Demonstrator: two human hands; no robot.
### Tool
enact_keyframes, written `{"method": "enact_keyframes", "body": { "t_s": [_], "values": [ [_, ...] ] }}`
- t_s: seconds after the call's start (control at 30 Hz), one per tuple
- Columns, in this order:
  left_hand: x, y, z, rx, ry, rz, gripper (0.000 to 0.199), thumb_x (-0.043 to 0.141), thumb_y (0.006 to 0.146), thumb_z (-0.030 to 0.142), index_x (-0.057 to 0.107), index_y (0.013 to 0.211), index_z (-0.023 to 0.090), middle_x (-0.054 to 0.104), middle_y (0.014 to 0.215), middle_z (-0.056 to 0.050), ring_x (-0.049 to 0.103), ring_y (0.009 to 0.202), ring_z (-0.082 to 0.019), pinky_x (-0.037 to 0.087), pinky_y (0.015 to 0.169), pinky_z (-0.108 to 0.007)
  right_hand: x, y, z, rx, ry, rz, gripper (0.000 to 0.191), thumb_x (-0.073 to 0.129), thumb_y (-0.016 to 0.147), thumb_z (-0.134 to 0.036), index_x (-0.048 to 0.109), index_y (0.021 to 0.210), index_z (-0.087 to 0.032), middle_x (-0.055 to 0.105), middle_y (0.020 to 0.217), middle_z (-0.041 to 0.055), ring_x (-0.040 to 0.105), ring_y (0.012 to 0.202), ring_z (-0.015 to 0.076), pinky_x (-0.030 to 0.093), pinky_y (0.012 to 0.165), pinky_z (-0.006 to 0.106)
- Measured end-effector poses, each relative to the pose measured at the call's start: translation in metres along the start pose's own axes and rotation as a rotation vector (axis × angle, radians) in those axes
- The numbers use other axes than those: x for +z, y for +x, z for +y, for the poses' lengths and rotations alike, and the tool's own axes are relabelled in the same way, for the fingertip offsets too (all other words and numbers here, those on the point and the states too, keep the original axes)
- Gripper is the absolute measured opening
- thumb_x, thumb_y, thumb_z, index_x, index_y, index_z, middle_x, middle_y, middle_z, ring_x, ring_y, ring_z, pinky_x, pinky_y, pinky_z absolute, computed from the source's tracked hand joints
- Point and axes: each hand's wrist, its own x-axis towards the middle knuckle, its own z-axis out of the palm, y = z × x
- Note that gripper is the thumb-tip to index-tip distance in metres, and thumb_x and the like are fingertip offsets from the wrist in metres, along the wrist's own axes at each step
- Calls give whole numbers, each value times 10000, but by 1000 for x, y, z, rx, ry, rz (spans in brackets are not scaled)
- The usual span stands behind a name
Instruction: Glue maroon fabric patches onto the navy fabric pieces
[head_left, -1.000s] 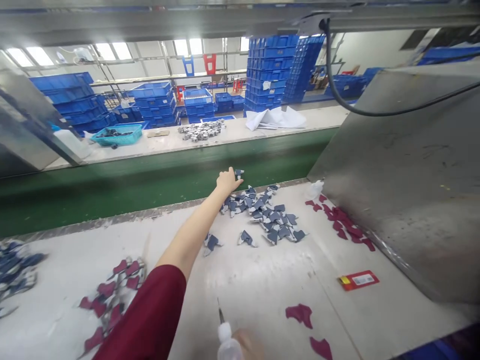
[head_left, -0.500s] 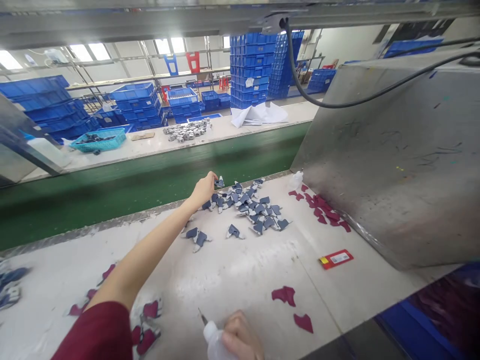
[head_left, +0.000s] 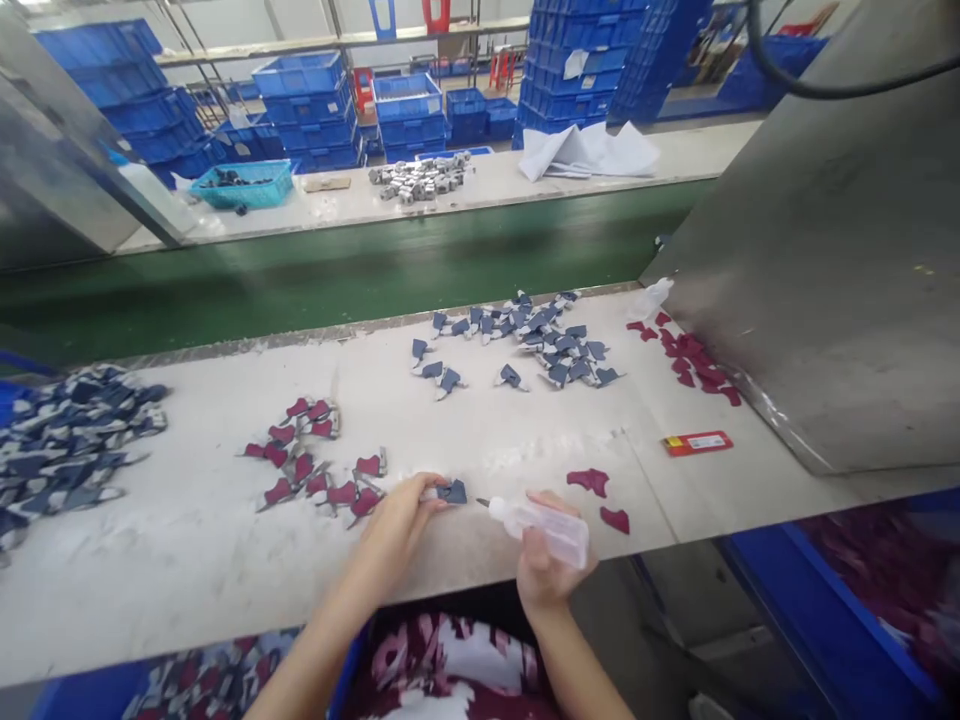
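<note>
Between the fingertips of my left hand (head_left: 403,515) is a small dark blue and grey plastic part (head_left: 452,491), held just above the near side of the table. My right hand (head_left: 551,570) grips a translucent squeeze bottle (head_left: 551,532), tipped so that its thin metal nozzle points left at the part, a short gap away. To the right of the bottle lie loose maroon pieces (head_left: 589,481). A cluster of grey parts with maroon faces (head_left: 304,466) sits left of my left hand. Farther back, a heap of blue-faced parts (head_left: 551,340) covers the table's far middle.
A big pile of blue and grey parts (head_left: 67,440) fills the table's left end. More maroon pieces (head_left: 694,362) lie against the metal housing (head_left: 847,300) on the right, near a red packet (head_left: 697,443). Behind the table runs a green conveyor belt (head_left: 375,260).
My left hand has come back from the far heap toward me, bringing one blue-faced part. My right hand has turned the bottle so its nozzle faces that part. The view has tilted down.
</note>
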Motion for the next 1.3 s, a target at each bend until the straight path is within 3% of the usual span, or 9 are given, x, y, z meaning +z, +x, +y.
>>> {"method": "enact_keyframes", "body": {
  "t_s": [0.1, 0.23, 0.7, 1.3],
  "values": [
    [22, -9, -9, 75, 19, 54, 208, 477, 935, 186, 634, 1070, 204, 746, 1071, -105, 684, 1055, -271, 542, 932, -425, -7, 6, -13, 35, 22, 4, 278, 667, 843, -422, 699, 886, -149, 700, 748, 71, 669, 621, 195, 551, 570, 310],
    [33, -9, -18, 156, 27, 104, 185, 500, 935, 154, 635, 1052, 202, 730, 1036, -90, 669, 1027, -261, 548, 908, -419, -9, 10, -28, 112, -19, -17, 269, 724, 820, -410, 725, 814, -141, 726, 697, 63, 681, 576, 187, 550, 529, 274],
    [36, -10, -19, 174, 7, 154, 181, 513, 941, 144, 644, 1048, 209, 721, 986, -79, 659, 965, -258, 545, 856, -403, -8, 7, -25, 108, -117, -76, 330, 690, 866, -452, 737, 788, -135, 732, 680, 70, 696, 582, 203, 570, 540, 277],
    [38, -10, -23, 189, 16, 198, 164, 523, 935, 133, 645, 1026, 196, 727, 980, -84, 666, 946, -256, 545, 829, -380, -9, 5, -25, -13, -144, 0, 202, 685, 896, -333, 733, 828, -148, 715, 687, 45, 679, 582, 181, 534, 544, 256]
  ]
}}
